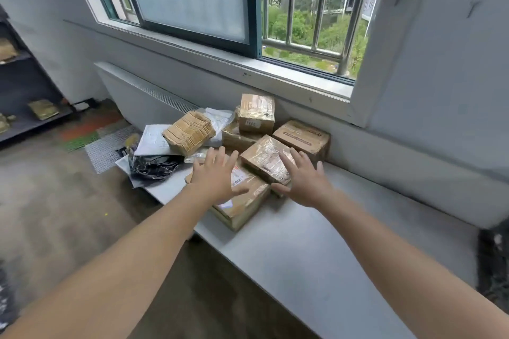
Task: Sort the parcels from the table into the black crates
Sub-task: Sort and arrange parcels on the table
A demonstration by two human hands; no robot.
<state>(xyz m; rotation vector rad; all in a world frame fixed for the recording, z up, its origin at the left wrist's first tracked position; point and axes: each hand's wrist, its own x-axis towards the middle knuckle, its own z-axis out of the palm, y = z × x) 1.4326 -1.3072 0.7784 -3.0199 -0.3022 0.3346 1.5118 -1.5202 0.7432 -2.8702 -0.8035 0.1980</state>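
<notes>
The parcels sit heaped at the far end of the grey table [316, 242], against the wall below the window [192, 0]. Nearest me lies a flat labelled cardboard box [243, 202], with a tape-wrapped box [261, 158] leaning on it. My left hand [216, 173] is spread over the labelled box and my right hand [304, 181] over the taped one. Both have fingers splayed and grasp nothing; I cannot tell whether they touch. A black poly bag [154, 166] and a white mailer [154, 140] lie to the left.
</notes>
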